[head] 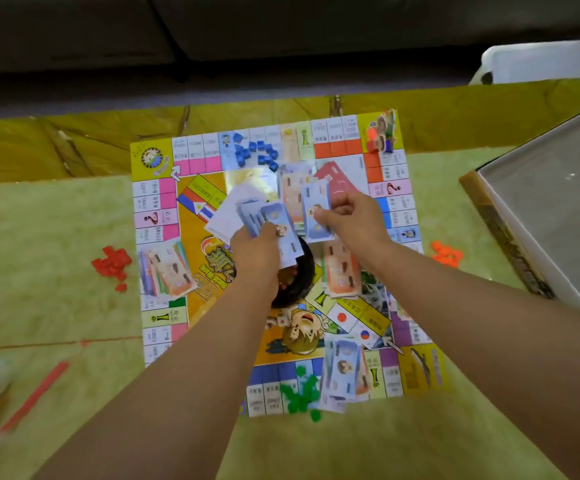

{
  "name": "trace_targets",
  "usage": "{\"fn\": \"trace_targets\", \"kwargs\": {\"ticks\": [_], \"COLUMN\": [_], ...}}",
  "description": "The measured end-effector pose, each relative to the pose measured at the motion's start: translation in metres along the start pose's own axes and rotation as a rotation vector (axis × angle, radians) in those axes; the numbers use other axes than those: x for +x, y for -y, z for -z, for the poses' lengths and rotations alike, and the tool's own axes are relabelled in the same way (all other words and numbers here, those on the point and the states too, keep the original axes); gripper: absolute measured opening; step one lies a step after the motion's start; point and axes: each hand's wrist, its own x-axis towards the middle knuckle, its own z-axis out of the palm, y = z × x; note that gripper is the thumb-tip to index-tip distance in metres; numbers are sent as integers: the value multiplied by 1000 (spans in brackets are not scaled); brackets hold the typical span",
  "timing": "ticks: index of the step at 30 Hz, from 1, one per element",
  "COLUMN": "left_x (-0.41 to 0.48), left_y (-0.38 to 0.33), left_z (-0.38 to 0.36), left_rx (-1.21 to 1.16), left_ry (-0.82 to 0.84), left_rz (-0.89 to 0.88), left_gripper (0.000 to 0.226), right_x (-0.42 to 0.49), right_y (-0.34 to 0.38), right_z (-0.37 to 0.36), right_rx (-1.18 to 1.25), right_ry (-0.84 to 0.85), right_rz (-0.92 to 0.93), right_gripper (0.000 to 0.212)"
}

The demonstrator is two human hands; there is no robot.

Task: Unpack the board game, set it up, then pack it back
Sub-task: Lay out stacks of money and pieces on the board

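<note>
My left hand [259,242] grips a fan of blue banknotes [264,216] over the game board [191,317] centre; my right hand [347,216] pinches one note [316,211] at 3 o'clock. I should deal single notes, keeping piles separate.

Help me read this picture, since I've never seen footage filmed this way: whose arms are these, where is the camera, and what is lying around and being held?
The camera sits on a person's head, looking down, so the arms are their own. The left hand holds a fan of blue play banknotes; the right hand pinches a single blue note. Below lies the game board on the floor, carrying money piles, blue pieces and green pieces. Red pieces and orange pieces lie off the board. The open box sits at right.
</note>
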Motion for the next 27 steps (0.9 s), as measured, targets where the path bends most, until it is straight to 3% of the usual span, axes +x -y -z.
{"fn": "trace_targets", "kwargs": {"ticks": [3,9,12,14,16,18,22,27], "left_x": [20,41,42,40,36,30,17,-8], "left_y": [-6,-7,-5,-4,-4,-4,5,26], "left_z": [8,10,11,11,13,14,21,38], "left_rx": [-46,-121,-147,-168,-189,-214,-271,-292], "left_ry": [-10,66,83,92,96,92,26,2], "left_rz": [-29,-10,-18,-20,-27,-33,-14,-3], "left_gripper": [25,12,6,8,11,11,11,11], "right_x": [22,51,50,43,32,17,-10,-35], "right_y": [10,10,6,6,9,13,11,1], "right_z": [-19,-36,-38,-39,-41,-44,-44,-42], "right_rx": [-71,-321,-367,-347,-245,-149,-79,-147], "right_ry": [-14,-117,-194,-224,-167,2,225,325], "right_rz": [-12,-17,14,103,161,150,159,167], "right_gripper": [24,21,49,50,37,22,27,20]}}
